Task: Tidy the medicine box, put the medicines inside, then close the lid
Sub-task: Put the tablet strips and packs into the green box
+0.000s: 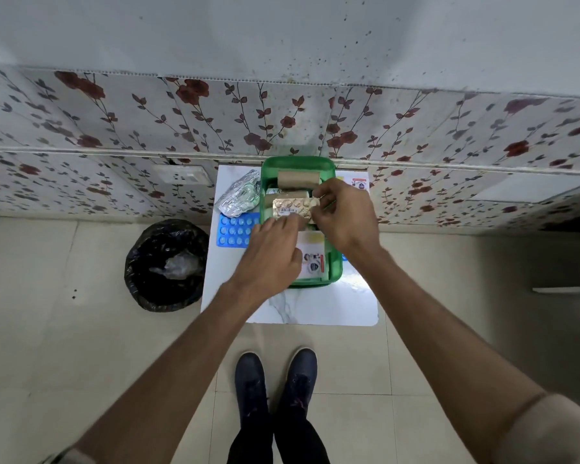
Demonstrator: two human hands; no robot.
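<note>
One white table (295,309), tiled floor (64,346) — floral wall (148,112)

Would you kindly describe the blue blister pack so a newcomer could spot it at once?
Find the small white table against the floral wall, with the green box on it. Left of the box, on the table's left edge, lies the blue blister pack, nearer than the crumpled silver strip; it alone is blue.
</note>
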